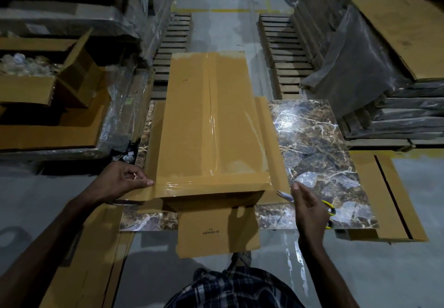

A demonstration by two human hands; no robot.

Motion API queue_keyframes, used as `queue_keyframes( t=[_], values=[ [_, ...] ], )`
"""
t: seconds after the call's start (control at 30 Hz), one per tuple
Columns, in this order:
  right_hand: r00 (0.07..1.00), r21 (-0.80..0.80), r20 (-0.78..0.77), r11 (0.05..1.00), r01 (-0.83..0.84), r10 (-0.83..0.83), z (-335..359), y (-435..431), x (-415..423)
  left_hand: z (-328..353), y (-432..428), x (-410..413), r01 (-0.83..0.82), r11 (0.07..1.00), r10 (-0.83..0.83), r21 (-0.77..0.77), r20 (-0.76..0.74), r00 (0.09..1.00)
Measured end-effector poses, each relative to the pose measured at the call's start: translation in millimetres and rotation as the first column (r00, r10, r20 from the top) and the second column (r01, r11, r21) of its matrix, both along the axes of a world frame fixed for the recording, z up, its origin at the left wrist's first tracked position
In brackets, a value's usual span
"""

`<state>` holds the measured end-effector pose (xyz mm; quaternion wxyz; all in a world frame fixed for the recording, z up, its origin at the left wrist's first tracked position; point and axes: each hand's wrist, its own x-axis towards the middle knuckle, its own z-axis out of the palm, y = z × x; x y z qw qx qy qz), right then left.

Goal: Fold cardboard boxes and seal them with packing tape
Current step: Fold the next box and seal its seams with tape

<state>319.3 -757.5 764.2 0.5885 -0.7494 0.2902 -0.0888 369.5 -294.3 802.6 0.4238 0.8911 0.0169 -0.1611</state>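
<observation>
Marbled tabletop (319, 144) carries the cardboard box (206, 115); left hand (120, 180) at eight o'clock pinches the tape (173, 186), right hand (310, 209) at four grips scissors (329, 205). Slack could crease the tape before cutting.

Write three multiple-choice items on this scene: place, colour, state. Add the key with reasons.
1. The box lies on: A a marble-patterned slab; B a wooden pallet; C bare floor.
2. The scissors have handles that are: A red; B yellow; C black.
3. The left hand: A hangs idle; B pinches the tape; C holds a knife.
Key: 1 A, marble pattern shows around the box. 2 B, yellow shows beside the right hand. 3 B, thumb and fingers pinch tape at the near left corner.
</observation>
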Motion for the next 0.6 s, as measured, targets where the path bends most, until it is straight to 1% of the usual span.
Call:
queue_keyframes(
  t=[0.07, 0.1, 0.2, 0.37, 0.47, 0.6],
  values=[
    [0.986, -0.079, 0.116, 0.991, -0.108, 0.117, 23.4, 13.5, -0.6, -0.6, -1.6, 0.2, 0.000, 1.000, 0.000, -0.003, 0.001, 1.000],
    [0.973, -0.101, 0.136, 0.980, -0.171, 0.184, 29.8, 21.0, 0.5, -1.3, -2.7, 0.4, 0.002, 1.000, -0.002, -0.007, 0.001, 1.000],
    [0.945, -0.056, 0.105, 0.951, -0.305, 0.309, 35.6, 43.2, 4.9, -2.3, -6.4, 1.8, 0.001, 1.000, -0.001, -0.027, -0.003, 1.000],
    [0.954, -0.002, 0.085, 0.957, -0.290, 0.289, 25.5, 50.9, 7.7, -5.0, -7.2, 3.6, -0.007, 1.000, 0.007, -0.023, 0.012, 1.000],
    [0.944, 0.072, 0.011, 0.942, -0.329, 0.329, 19.4, 41.4, 9.3, -6.3, -9.0, 3.1, -0.018, 0.999, 0.018, -0.027, 0.017, 1.000],
    [0.929, 0.048, -0.027, 0.928, -0.368, 0.370, 25.5, 33.0, 16.2, -8.5, -17.2, -3.3, -0.040, 0.998, 0.042, -0.046, 0.047, 0.998]
  ],
)
